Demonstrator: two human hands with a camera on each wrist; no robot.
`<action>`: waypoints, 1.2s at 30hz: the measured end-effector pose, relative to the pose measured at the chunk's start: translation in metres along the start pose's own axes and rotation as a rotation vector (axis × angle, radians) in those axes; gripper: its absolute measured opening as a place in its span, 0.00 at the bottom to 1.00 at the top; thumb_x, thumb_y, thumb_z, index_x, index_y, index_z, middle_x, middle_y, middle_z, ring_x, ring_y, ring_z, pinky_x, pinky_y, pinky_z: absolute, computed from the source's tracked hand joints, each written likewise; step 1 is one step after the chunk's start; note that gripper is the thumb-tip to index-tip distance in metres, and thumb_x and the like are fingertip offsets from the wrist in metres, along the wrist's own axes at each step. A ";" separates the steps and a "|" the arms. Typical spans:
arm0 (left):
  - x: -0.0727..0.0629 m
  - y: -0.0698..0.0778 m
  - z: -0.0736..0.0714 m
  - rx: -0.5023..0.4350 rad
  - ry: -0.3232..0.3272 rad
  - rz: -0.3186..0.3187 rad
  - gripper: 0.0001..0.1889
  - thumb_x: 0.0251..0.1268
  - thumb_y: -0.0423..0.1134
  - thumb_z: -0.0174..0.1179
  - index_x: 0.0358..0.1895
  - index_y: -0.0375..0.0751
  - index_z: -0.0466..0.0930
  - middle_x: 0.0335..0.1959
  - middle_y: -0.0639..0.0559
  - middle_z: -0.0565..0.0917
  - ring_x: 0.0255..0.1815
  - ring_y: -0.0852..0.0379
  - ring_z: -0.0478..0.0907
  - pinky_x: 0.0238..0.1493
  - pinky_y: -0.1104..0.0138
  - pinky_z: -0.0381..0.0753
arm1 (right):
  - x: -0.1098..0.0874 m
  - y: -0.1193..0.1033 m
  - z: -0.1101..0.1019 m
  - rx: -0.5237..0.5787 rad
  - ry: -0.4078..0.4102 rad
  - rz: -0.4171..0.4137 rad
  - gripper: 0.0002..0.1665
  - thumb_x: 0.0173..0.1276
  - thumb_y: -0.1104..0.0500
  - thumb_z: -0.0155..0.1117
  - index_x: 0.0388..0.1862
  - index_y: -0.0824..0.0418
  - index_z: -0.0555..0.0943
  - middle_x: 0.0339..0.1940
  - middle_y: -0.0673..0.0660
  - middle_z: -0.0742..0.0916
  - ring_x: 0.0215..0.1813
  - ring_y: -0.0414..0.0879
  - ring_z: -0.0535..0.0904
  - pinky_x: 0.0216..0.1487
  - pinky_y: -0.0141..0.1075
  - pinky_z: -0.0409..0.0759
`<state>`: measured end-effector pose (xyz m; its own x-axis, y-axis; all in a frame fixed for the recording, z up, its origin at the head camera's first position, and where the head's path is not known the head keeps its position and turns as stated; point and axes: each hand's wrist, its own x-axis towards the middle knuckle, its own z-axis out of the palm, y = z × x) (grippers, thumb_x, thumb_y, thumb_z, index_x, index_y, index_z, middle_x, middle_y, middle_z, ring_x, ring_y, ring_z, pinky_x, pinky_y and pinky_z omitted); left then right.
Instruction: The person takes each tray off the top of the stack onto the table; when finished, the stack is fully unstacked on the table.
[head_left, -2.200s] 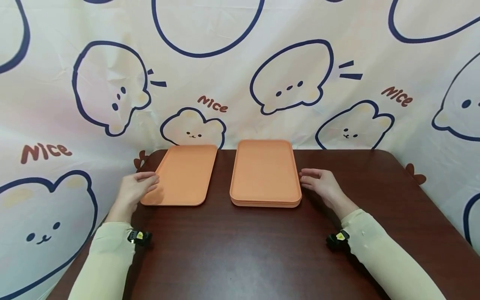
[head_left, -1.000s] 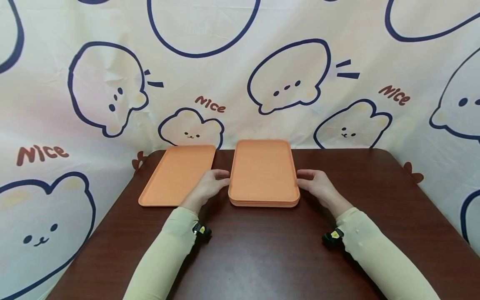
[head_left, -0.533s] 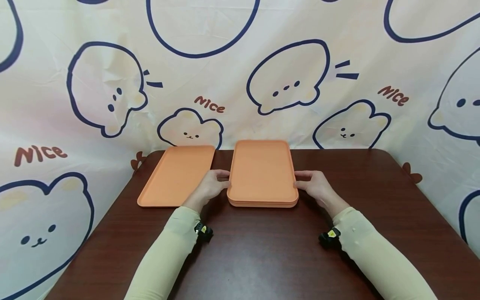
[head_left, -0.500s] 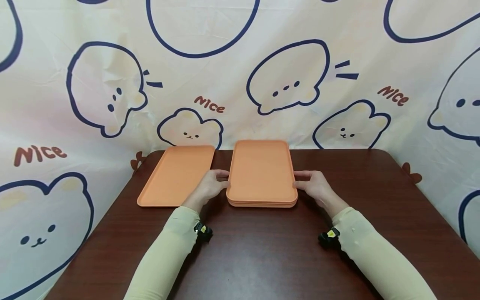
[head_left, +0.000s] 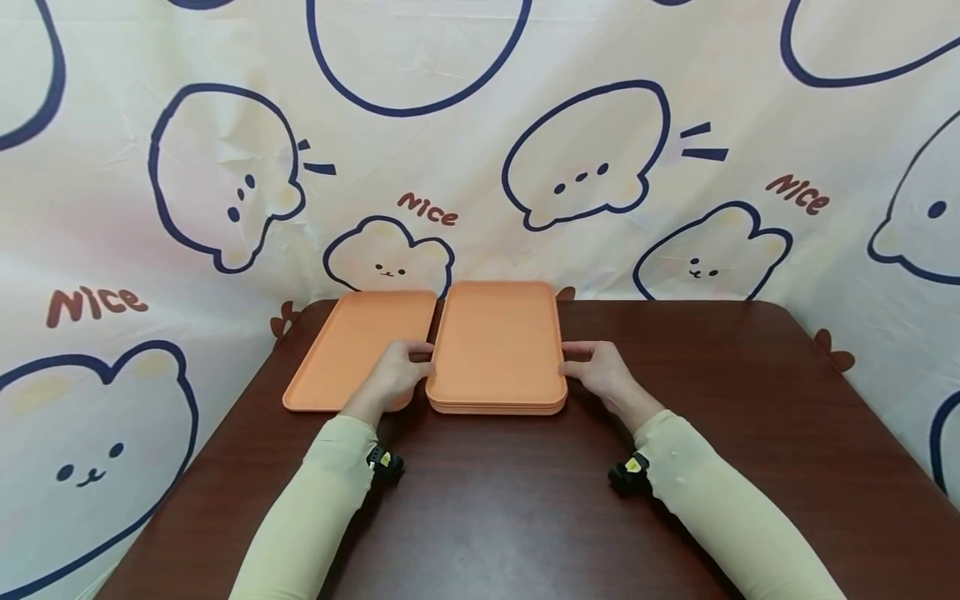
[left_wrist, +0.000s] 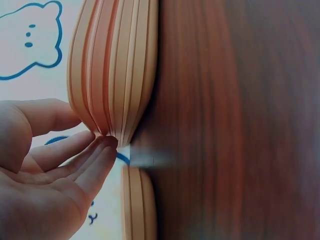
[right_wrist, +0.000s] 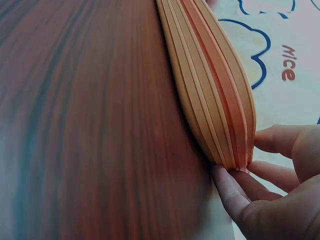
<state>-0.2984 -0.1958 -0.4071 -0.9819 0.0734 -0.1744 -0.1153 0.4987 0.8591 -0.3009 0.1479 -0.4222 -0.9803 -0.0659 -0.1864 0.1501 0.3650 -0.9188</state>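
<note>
A stack of several orange rectangular trays (head_left: 498,346) stands on the table between my hands. My left hand (head_left: 393,371) touches its left side; in the left wrist view, the fingertips (left_wrist: 107,142) press the tray edges with the thumb nearer the top rim. Opposite, my right hand (head_left: 603,375) has its thumb and extended fingers against the right side, as the right wrist view also shows. Neither hand's fingers wrap round the trays. Close on the left lies another orange tray pile (head_left: 345,354), lower than the stack, partly covered by my left hand and wrist.
The dark brown wooden table (head_left: 487,508) extends toward me and to the right of the stack. A cream cloth (head_left: 465,150) with blue-outlined cartoon bears hangs right behind the table and at both sides. Black wrist cameras (head_left: 628,475) sit by the cuffs.
My left hand has left the left-hand tray pile for the stack's left side. Both hands have since slid the stack leftward, narrowing the gap to that pile.
</note>
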 end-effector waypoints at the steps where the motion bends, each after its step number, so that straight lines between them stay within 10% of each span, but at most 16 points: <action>1: 0.000 -0.001 -0.003 0.022 0.006 0.008 0.24 0.79 0.29 0.57 0.75 0.28 0.74 0.72 0.32 0.79 0.75 0.39 0.75 0.75 0.49 0.78 | 0.000 -0.001 0.003 -0.001 0.003 0.004 0.30 0.75 0.65 0.68 0.75 0.64 0.80 0.77 0.66 0.79 0.80 0.59 0.71 0.81 0.55 0.71; 17: -0.003 -0.016 -0.023 0.037 0.046 0.025 0.26 0.76 0.30 0.55 0.75 0.27 0.74 0.74 0.29 0.78 0.74 0.37 0.76 0.74 0.49 0.78 | 0.005 -0.011 0.036 0.057 0.071 0.013 0.28 0.74 0.65 0.70 0.72 0.65 0.81 0.77 0.65 0.79 0.75 0.56 0.77 0.74 0.51 0.80; 25: -0.005 -0.017 -0.023 0.024 0.058 0.008 0.24 0.81 0.34 0.55 0.74 0.28 0.76 0.75 0.30 0.76 0.79 0.37 0.70 0.80 0.47 0.71 | 0.005 -0.021 0.047 0.023 0.197 -0.008 0.26 0.67 0.72 0.63 0.65 0.69 0.85 0.68 0.67 0.85 0.60 0.55 0.80 0.45 0.35 0.81; 36: -0.004 -0.018 -0.027 0.066 -0.003 0.029 0.24 0.81 0.33 0.58 0.74 0.28 0.75 0.74 0.31 0.78 0.78 0.37 0.71 0.81 0.45 0.69 | 0.000 -0.024 0.027 0.235 0.176 0.057 0.26 0.73 0.68 0.67 0.69 0.66 0.83 0.69 0.67 0.84 0.55 0.51 0.87 0.63 0.44 0.88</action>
<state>-0.2966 -0.2284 -0.4091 -0.9842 0.0916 -0.1513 -0.0762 0.5521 0.8303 -0.3014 0.1140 -0.4096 -0.9735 0.1179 -0.1961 0.2116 0.1376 -0.9676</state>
